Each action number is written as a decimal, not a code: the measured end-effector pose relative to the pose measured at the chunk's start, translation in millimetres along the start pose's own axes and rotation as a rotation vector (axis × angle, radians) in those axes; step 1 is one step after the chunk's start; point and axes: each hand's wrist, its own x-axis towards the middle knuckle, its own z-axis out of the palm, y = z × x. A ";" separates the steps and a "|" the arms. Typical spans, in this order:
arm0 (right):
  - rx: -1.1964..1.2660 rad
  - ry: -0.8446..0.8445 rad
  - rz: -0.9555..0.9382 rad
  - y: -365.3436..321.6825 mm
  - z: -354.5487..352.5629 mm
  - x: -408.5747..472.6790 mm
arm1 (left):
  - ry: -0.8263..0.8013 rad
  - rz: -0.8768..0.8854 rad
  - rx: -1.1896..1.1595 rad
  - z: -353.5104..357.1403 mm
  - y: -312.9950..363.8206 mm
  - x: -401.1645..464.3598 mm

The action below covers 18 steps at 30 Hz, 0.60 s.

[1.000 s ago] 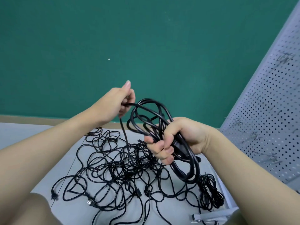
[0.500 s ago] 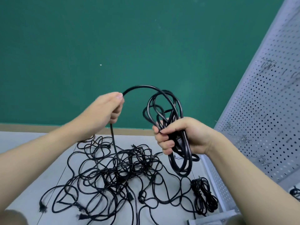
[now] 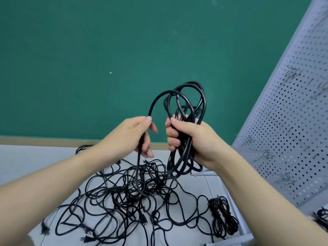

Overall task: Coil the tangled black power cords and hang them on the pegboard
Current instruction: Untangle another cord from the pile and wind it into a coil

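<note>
Head view showed your right hand (image 3: 192,139) clenched round the coil (image 3: 186,110) at frame centre, your left hand (image 3: 136,134) pinching its free run; you needed matching loops, feeding slack gently from the tangle (image 3: 134,197) below.

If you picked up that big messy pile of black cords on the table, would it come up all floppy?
Probably floppy: the tangled pile lies in loose, sagging loops on the table. It would likely lift as one clump, since strands cross everywhere. The cord hanging from the left hand droops straight down, so it seems limp.
</note>
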 end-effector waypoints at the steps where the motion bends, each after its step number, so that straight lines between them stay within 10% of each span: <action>1: 0.028 0.029 -0.021 -1.5 -1.3 1.0 | -0.021 -0.037 -0.024 5.9 -5.4 -0.4; 9: 0.222 0.070 -0.153 -16.4 -9.6 -1.1 | -0.345 -0.108 0.318 19.5 -75.8 -17.7; 18: -0.076 0.217 -0.070 8.4 -21.9 10.6 | -0.055 0.098 0.232 -6.2 -18.8 -4.5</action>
